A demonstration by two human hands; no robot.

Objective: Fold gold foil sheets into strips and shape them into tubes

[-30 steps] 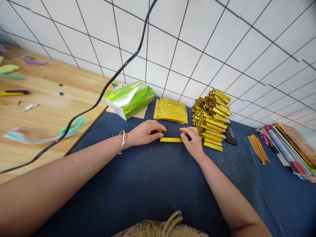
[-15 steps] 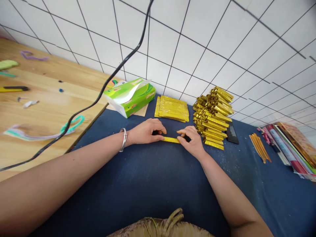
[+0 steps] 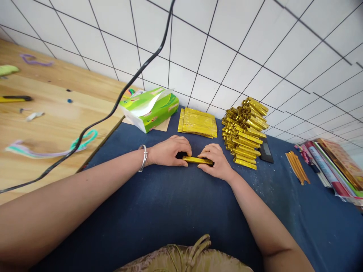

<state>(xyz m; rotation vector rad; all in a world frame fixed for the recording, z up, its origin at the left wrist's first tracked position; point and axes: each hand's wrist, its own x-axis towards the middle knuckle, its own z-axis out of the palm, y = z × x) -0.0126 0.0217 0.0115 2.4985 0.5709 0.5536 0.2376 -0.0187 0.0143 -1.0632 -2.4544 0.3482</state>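
A green tissue box sits at the far left edge of the blue cloth on the tabletop. The left hand pinches the left end of a folded gold strip lying on the cloth; the right hand closes its grip on the other end. Behind lie flat gold sheets, and right of them a pile of folded gold strips.

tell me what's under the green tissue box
A tan sheet sticks out from under the green tissue box, lying on the blue cloth. How far it runs underneath is hidden by the box.
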